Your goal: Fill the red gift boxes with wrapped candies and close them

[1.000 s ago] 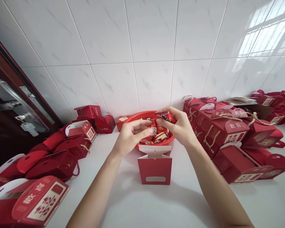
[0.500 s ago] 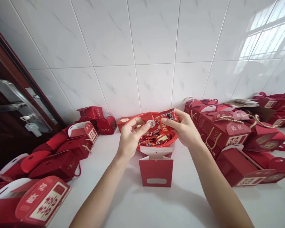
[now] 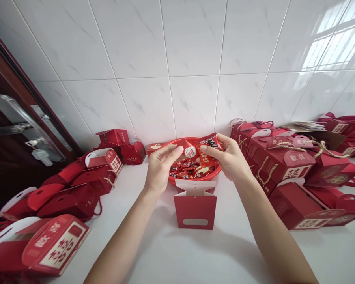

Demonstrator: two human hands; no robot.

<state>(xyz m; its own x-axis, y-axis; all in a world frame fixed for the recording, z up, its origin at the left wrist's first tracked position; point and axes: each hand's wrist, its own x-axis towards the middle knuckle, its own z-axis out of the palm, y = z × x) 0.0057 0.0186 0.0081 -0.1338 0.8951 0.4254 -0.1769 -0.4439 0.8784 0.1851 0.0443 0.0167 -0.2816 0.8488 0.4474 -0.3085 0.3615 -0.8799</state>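
Two closed grips: red packet [image 3: 190, 151] in left hand [image 3: 159, 169], dark-lettered packet [image 3: 213, 141] in right hand [image 3: 232, 156]

Red packet is pinched between left thumb and fingers, round white label turned toward the camera. Dark-lettered packet is pinched between right thumb and fingers, held near the red one. An orange wrapper [image 3: 206, 159] is seen just below the right thumb; whether it is gripped too cannot be told. Red basket [image 3: 216, 172] is placed below both grips, partly hidden by the hands; wrapped sweets [image 3: 182, 170] are piled inside. Open box [image 3: 195, 212] is stood upright on white counter [image 3: 154, 252], between the forearms, nearer the body than either grip; its flaps are raised. Left of the left grip, red boxes [image 3: 69, 200] are crowded together, several with lids up. Right of the right grip, rope-handled boxes [image 3: 286, 159] are stacked, double-happiness print shown on some. Beyond both grips, tiled wall [image 3: 192, 43] is seen. Well left of the left grip, keys [image 3: 42, 156] are hung at dark door [image 3: 6, 77].
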